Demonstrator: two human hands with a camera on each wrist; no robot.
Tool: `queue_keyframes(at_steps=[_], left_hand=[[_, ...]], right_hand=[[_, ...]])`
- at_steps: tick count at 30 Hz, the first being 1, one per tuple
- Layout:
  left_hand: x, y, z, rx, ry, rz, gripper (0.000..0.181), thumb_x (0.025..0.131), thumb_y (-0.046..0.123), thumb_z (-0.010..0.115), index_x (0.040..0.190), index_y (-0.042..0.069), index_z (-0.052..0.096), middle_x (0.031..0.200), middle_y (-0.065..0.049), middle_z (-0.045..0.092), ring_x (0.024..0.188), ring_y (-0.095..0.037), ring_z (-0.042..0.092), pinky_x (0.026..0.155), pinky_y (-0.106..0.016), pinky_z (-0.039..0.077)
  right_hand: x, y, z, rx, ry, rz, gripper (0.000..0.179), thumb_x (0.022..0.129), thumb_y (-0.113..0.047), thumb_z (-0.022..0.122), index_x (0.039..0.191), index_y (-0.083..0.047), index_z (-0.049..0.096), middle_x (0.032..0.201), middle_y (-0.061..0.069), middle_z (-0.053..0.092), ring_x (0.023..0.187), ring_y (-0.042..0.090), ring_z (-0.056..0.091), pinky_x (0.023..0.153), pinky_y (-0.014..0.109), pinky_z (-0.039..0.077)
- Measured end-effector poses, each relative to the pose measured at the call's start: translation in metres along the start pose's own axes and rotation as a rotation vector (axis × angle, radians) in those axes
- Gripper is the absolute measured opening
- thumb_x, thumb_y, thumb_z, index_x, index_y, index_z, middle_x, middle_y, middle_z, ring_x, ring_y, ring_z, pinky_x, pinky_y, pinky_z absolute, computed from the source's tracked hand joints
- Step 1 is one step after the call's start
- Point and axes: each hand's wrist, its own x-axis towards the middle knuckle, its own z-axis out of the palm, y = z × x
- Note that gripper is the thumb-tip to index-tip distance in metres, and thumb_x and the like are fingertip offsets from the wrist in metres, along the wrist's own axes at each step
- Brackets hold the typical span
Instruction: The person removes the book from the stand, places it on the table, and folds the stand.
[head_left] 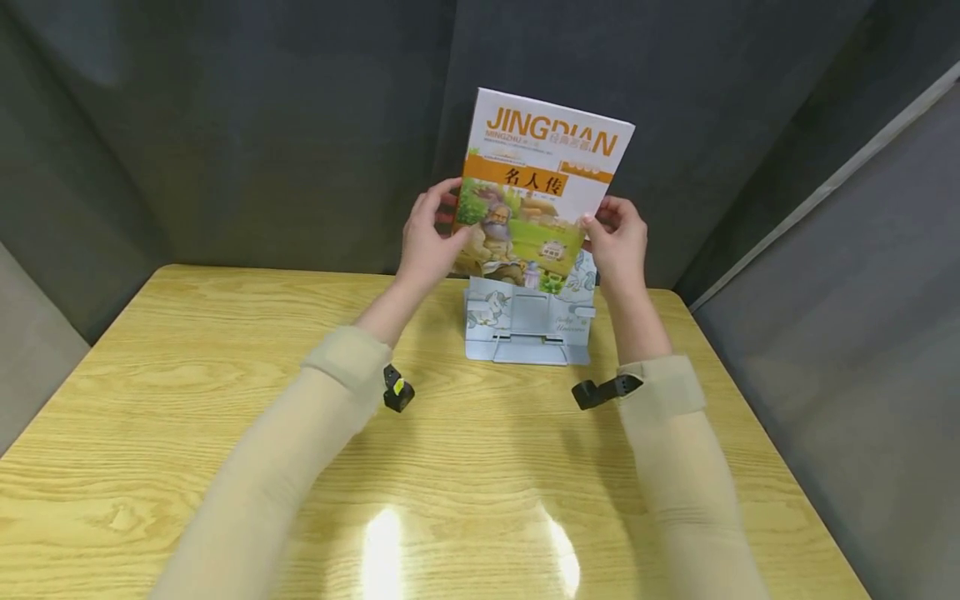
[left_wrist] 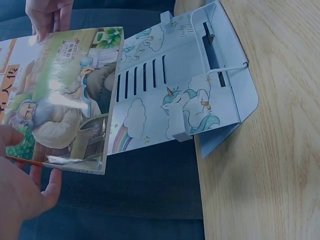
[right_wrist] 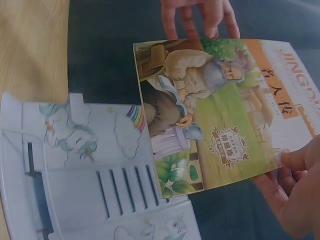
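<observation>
Both hands hold up a paperback book (head_left: pixel 525 225) with its illustrated cover facing me. My left hand (head_left: pixel 432 236) grips its left edge, thumb on the cover and fingers behind. On the opposite edge, my right hand (head_left: pixel 618 246) pinches it the same way, as the right wrist view also shows for the right hand (right_wrist: pixel 295 185). The book tilts slightly, its lower edge overlapping a pale blue book stand (head_left: pixel 531 321) with unicorn drawings. In the left wrist view the stand (left_wrist: pixel 165 90) leans back, showing slots, side clips and a wire support at its base.
The stand sits at the far edge of a wooden table (head_left: pixel 225 400). Dark curtains (head_left: pixel 300 142) hang behind it, and a grey panel (head_left: pixel 862 292) rises along the right. Each wrist wears a small black camera (head_left: pixel 398 389).
</observation>
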Motion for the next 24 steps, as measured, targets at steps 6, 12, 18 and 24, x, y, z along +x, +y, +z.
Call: queue_keyframes(at_steps=[6,12,18,24], left_hand=[[-0.005,0.002,-0.012,0.002,0.022,0.024,0.055,0.085,-0.003,0.063,0.133,0.02,0.051,0.118,-0.006,0.054,0.097,-0.023,0.058,0.073,-0.031,0.053],[-0.01,0.007,-0.026,0.003,0.069,0.079,0.049,0.086,-0.002,0.062,0.13,0.018,0.054,0.112,-0.007,0.057,0.091,-0.02,0.06,0.072,-0.032,0.053],[-0.018,0.012,-0.044,-0.002,0.067,0.112,0.048,0.084,-0.001,0.066,0.127,0.016,0.055,0.106,-0.007,0.058,0.084,-0.016,0.061,0.07,-0.027,0.053],[-0.025,0.017,-0.065,-0.036,0.027,0.089,0.049,0.085,-0.001,0.065,0.128,0.018,0.054,0.106,-0.008,0.057,0.085,-0.017,0.059,0.071,-0.026,0.052]], right_hand=[[-0.012,-0.012,0.0,-0.019,-0.03,-0.036,0.029,0.092,-0.015,0.06,0.12,-0.01,0.053,0.111,0.002,0.058,0.091,0.01,0.056,0.078,0.033,0.053],[-0.023,-0.021,0.003,-0.031,-0.045,-0.107,0.028,0.092,-0.015,0.061,0.119,-0.01,0.054,0.111,0.002,0.058,0.093,0.011,0.057,0.073,0.026,0.053],[-0.034,-0.025,0.004,0.008,-0.067,-0.169,0.027,0.09,-0.013,0.063,0.116,-0.009,0.056,0.107,0.002,0.06,0.091,0.011,0.059,0.066,0.02,0.053],[-0.044,-0.029,0.005,0.212,-0.122,-0.141,0.026,0.083,-0.007,0.07,0.108,-0.01,0.063,0.097,0.002,0.061,0.08,0.012,0.06,0.06,0.021,0.055]])
